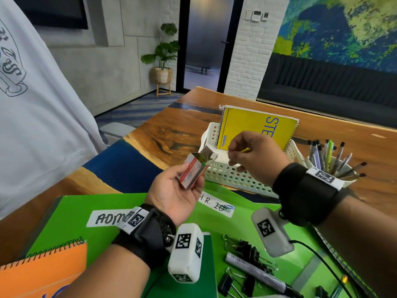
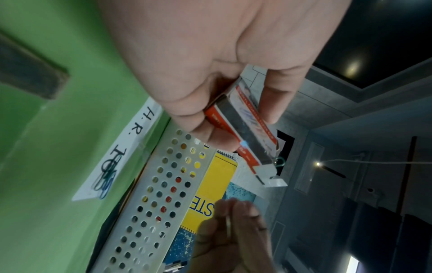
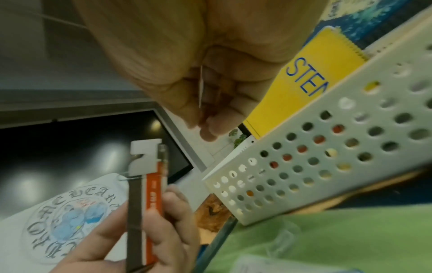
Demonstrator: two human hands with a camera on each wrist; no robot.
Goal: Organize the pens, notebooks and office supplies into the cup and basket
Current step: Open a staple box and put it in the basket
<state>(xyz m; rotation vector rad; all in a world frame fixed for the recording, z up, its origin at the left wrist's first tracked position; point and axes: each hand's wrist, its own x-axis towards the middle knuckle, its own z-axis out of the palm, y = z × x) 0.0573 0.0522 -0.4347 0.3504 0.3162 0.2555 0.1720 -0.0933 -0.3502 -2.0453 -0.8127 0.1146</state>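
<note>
My left hand (image 1: 190,177) grips a small red and white clip box (image 1: 193,166), its end flap open and coloured clips showing inside. My right hand (image 1: 231,157) hovers just right of the open end and pinches a thin metal paper clip (image 3: 201,86) between thumb and fingers. Behind both hands stands the white perforated basket (image 1: 232,179) with a yellow spiral notebook (image 1: 247,125) upright in it. The white cup (image 1: 341,175) at the right holds several pens. The left wrist view shows the box (image 2: 250,133) above the basket (image 2: 158,194).
Green folders (image 1: 75,211) labelled ADM and H.R. cover the near table, with loose paper clips (image 1: 227,208) on the H.R. label. Binder clips (image 1: 247,250), a marker (image 1: 257,274), an orange notebook (image 1: 43,274) and a green notebook (image 1: 206,265) lie near me. Another person's white shirt (image 1: 32,104) fills the left.
</note>
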